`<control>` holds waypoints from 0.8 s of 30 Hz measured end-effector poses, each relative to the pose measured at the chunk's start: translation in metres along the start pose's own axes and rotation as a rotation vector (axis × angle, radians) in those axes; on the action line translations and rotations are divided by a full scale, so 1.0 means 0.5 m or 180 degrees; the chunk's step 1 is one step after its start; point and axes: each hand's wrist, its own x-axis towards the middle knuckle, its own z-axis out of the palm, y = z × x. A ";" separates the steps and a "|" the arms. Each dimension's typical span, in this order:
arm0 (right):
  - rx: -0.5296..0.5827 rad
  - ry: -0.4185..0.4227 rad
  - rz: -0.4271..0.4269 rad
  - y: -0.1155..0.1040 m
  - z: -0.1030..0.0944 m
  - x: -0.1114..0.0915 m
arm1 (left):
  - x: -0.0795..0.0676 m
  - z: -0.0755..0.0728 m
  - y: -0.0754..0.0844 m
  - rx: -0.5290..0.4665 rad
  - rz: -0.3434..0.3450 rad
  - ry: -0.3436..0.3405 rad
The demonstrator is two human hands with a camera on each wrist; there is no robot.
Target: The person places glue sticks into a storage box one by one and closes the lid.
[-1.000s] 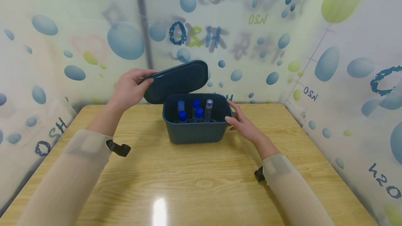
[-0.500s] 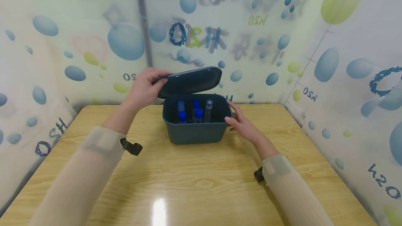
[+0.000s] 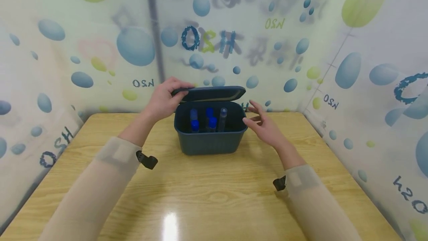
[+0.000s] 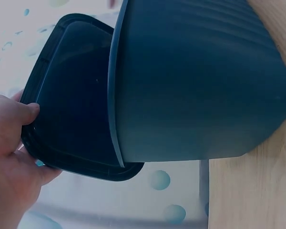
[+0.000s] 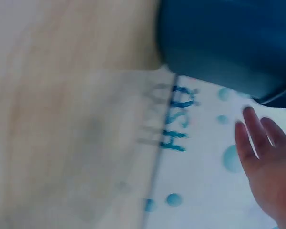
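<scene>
My left hand [image 3: 168,99] pinches the left end of a dark blue lid [image 3: 214,94], thumb on its underside. The lid tilts above the back rim of a dark blue plastic bin [image 3: 210,143]. Inside the bin stand several clear tubes or bottles with blue caps [image 3: 212,122], their lower parts hidden by the front wall; one slim clear tube [image 3: 222,120] is at the right. My right hand [image 3: 265,127] is beside the bin's right end, fingers spread and holding nothing. In the left wrist view the lid [image 4: 76,90] shows partly behind the bin [image 4: 195,86].
The bin stands toward the back of a wooden table [image 3: 214,192]. Behind it rises a pale wall covering [image 3: 254,47] printed with blue and green ovals, and similar panels close in both sides. Each wrist carries a small black camera [image 3: 148,160].
My left hand has brought the lid rightward and down, from left of the bin to over its back rim. My right hand has come off the bin's right rim and drawn slightly away.
</scene>
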 end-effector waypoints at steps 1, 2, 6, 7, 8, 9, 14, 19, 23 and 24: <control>0.0021 0.0121 -0.0058 -0.009 -0.004 0.002 | 0.000 0.002 0.000 -0.0007 0.0011 -0.0014; 0.0052 0.0227 -0.0123 -0.021 -0.008 0.005 | -0.001 0.003 0.000 -0.0008 0.0027 -0.0021; -0.0061 0.0461 -0.0438 -0.062 -0.020 0.018 | -0.005 0.007 0.000 -0.0029 0.0094 -0.0042; -0.0109 0.0479 -0.0502 -0.070 -0.022 0.022 | -0.007 0.008 0.000 -0.0031 0.0112 -0.0045; -0.0159 0.0483 -0.0553 -0.076 -0.024 0.025 | -0.009 0.008 0.000 -0.0032 0.0130 -0.0044; -0.0208 0.0480 -0.0597 -0.081 -0.026 0.028 | -0.011 0.009 -0.001 -0.0047 0.0146 -0.0044; -0.0261 0.0363 -0.0608 -0.096 -0.028 0.037 | -0.025 0.006 -0.002 -0.0106 0.0180 -0.0040; -0.0307 0.0222 -0.0510 -0.100 -0.024 0.034 | -0.040 0.003 0.001 -0.0166 0.0181 -0.0123; -0.0290 0.0207 -0.0468 -0.096 -0.019 0.028 | -0.052 0.002 -0.001 -0.0225 0.0185 -0.0177; -0.0279 0.0207 -0.0467 -0.095 -0.017 0.026 | -0.056 0.001 -0.003 -0.0236 0.0172 -0.0184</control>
